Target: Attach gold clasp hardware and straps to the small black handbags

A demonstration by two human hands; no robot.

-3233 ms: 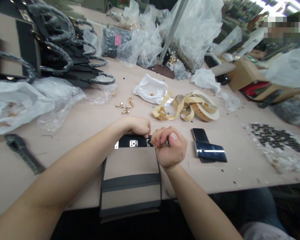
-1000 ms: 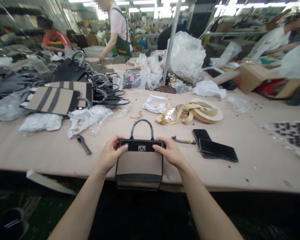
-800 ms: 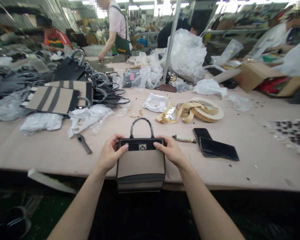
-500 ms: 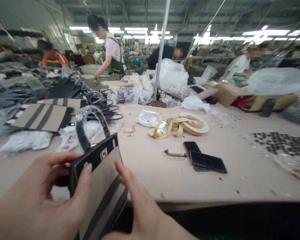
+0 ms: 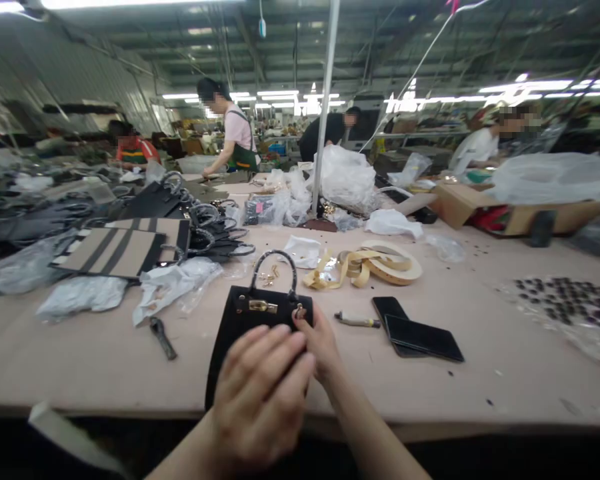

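A small black handbag (image 5: 230, 333) with a wrapped looped handle (image 5: 275, 253) stands upright at the table's front edge, its black face toward me. Gold-coloured hardware (image 5: 263, 306) runs along its top. My right hand (image 5: 323, 340) grips the bag's upper right corner, thumb on the front beside a small metal fitting. My left hand (image 5: 263, 393), slightly blurred, is across the front of the bag with its fingers stretched and loosely bent; it covers much of the lower face. Whether its fingertips touch the bag is unclear.
Left lie striped bag panels (image 5: 113, 252), black bags and a dark tool (image 5: 163, 339). Gold fittings (image 5: 269, 275) and a tape roll (image 5: 393, 261) sit beyond. Right are a pen-like tool (image 5: 357, 321), two phones (image 5: 424, 337) and dark small parts (image 5: 570, 300). A pole (image 5: 325, 113) rises mid-table; co-workers are behind.
The bag has turned from its striped face to a black face with gold hardware and moved right. My left hand has left the bag's top edge; my right hand now grips its upper right corner.
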